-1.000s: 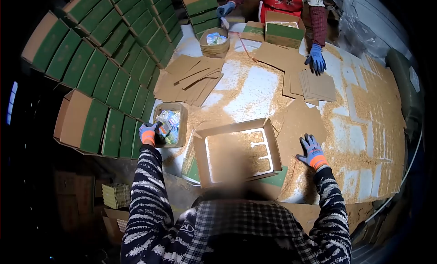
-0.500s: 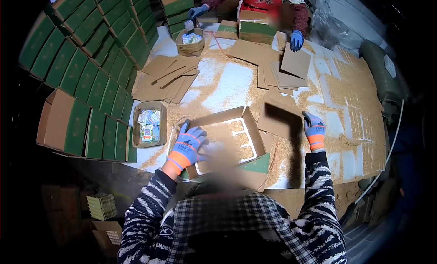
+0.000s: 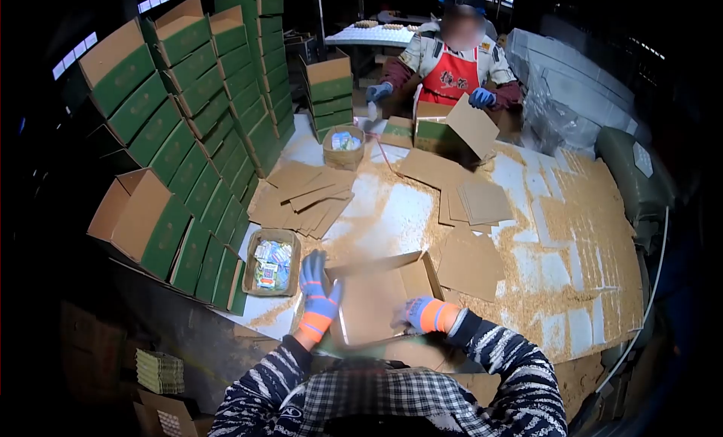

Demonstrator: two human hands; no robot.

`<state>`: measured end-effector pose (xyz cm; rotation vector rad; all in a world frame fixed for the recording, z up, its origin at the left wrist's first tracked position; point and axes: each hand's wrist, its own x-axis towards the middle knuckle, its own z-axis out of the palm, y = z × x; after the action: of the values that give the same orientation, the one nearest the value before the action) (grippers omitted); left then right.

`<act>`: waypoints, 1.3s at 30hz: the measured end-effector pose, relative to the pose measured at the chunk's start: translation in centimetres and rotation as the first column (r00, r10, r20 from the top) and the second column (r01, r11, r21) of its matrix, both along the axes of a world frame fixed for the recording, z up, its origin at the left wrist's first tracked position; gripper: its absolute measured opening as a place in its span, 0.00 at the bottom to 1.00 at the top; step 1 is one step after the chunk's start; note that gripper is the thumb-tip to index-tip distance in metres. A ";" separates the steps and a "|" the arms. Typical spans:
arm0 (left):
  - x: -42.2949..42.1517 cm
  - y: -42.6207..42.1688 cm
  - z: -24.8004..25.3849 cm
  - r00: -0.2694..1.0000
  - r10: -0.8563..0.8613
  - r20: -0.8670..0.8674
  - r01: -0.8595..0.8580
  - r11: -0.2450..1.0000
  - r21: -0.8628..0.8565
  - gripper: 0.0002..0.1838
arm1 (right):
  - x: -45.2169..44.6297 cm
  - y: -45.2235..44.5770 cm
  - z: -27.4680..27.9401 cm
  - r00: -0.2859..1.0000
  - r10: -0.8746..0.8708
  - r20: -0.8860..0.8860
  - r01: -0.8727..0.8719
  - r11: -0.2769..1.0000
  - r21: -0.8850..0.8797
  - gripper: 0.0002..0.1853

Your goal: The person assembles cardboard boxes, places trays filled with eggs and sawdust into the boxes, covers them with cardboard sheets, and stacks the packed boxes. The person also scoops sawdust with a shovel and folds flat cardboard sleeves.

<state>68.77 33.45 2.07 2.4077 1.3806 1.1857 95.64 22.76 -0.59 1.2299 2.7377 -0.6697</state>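
In front of me sits an open carton (image 3: pixel 430 275) with green outer sides. A flat cardboard sheet (image 3: pixel 370 301) lies inside it and covers what is below. My left hand (image 3: pixel 320 290), in a blue and orange glove, is at the carton's left wall with its fingers stretched out and holding nothing. At the front right, my gloved right hand (image 3: pixel 425 314) reaches over the wall onto the sheet, fingers extended and somewhat blurred. Left of the carton stands a small basket (image 3: pixel 294 283) of printed packets (image 3: pixel 271 262).
Green cartons (image 3: pixel 188 181) are stacked high at the left. Loose cardboard sheets (image 3: pixel 324 211) and more sheets (image 3: pixel 482 201) lie on the sawdust-strewn table (image 3: pixel 553 271). Across it, a co-worker (image 3: pixel 452 79) holds a cardboard sheet (image 3: pixel 473 127) over another carton, near a second packet basket (image 3: pixel 345 158).
My right hand has brought the cardboard sheet leftward into the carton, covering the white frame and sawdust. The co-worker has lifted a sheet from the pile. My view has tilted up.
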 end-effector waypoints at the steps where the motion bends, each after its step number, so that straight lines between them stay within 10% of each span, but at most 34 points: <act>1: 0.2 -1.4 2.2 0.952 -0.198 -0.234 0.182 0.979 -0.086 0.30 | 0.1 0.1 0.9 1.000 -0.012 -0.008 0.011 0.996 -0.087 0.23; 4: 0.8 -3.4 0.3 0.527 -0.680 -0.510 0.404 0.728 -0.554 0.25 | 1.0 -0.1 5.0 0.919 -0.288 -0.270 0.168 0.904 -0.393 0.21; 8: -1.5 -1.4 -2.0 0.769 -0.609 -0.197 0.519 0.773 -0.364 0.25 | 4.9 -0.1 4.6 0.394 -0.538 -0.745 0.727 0.679 -0.105 0.28; 10: -3.9 0.1 -2.4 0.914 -0.362 0.181 0.393 0.901 -0.184 0.29 | 6.6 -0.5 4.2 -0.090 -0.719 -0.689 0.616 0.503 -0.606 0.38; 12: -6.9 0.3 -4.9 0.685 -0.042 0.728 0.566 0.659 -0.495 0.38 | 9.5 -0.5 -2.8 0.268 -0.677 -0.685 0.608 0.671 -0.425 0.41; 13: -6.7 -0.1 -6.0 0.665 0.143 0.733 0.629 0.422 -0.653 0.48 | 10.4 -0.6 -6.0 0.508 -0.579 -0.638 0.603 0.768 -0.217 0.40; 15: -6.2 -1.5 -10.5 0.816 0.143 0.560 0.497 0.320 -0.806 0.52 | 8.0 -0.6 -5.0 0.534 -0.654 -0.535 0.567 0.747 -0.348 0.43; 23: -2.4 -4.0 -16.4 0.760 0.244 0.602 0.464 0.445 -0.766 0.51 | 1.4 0.0 -3.6 0.100 -0.839 -0.535 0.499 0.508 -0.702 0.50; 29: -11.1 -0.3 -3.8 0.508 0.026 0.861 0.663 0.626 -0.410 0.45 | -7.3 4.5 8.1 -0.201 -0.672 -0.713 0.310 0.646 -0.697 0.36; 32: -20.0 2.8 8.7 0.407 -0.271 0.872 0.531 0.847 0.015 0.42 | -8.9 8.3 11.7 0.680 -0.077 -0.730 0.524 0.748 0.409 0.24; 34: -27.8 5.0 16.0 0.659 -0.112 0.744 0.038 0.993 0.115 0.39 | -12.8 12.3 13.0 0.363 -0.200 -0.910 0.625 0.776 0.078 0.21; 36: -32.0 5.8 23.3 0.600 -0.048 0.799 -0.392 0.853 0.345 0.34 | -19.0 15.5 17.4 0.067 -0.133 -0.989 0.574 0.816 -0.071 0.23; 39: -45.6 14.1 20.9 0.517 -0.036 0.855 -0.438 0.847 0.300 0.32 | -29.5 18.8 24.3 -0.280 -0.115 -0.953 0.500 0.830 -0.247 0.32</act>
<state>23.16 47.52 22.96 1.3565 1.0839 2.5607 66.16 41.59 23.71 2.3107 3.5260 -2.4405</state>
